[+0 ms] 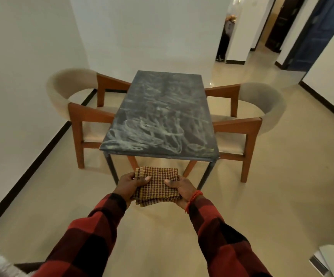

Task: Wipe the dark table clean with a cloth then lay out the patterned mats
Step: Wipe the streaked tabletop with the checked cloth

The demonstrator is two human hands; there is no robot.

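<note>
Both hands out front, short of dark table [159, 114]. Left hand [129, 184] and right hand [182, 189] grip folded checked cloth [156, 185], maybe stacked mats, hard to tell. Tabletop smeared with pale swirls. Wiping not started. Next: step closer, rub tabletop.

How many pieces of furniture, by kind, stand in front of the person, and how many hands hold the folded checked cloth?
Dark table: 1
Chairs: 2, one at the left and one at the right
Hands on the checked cloth: 2, left hand and right hand
Total: 3 pieces of furniture, 2 hands
</note>
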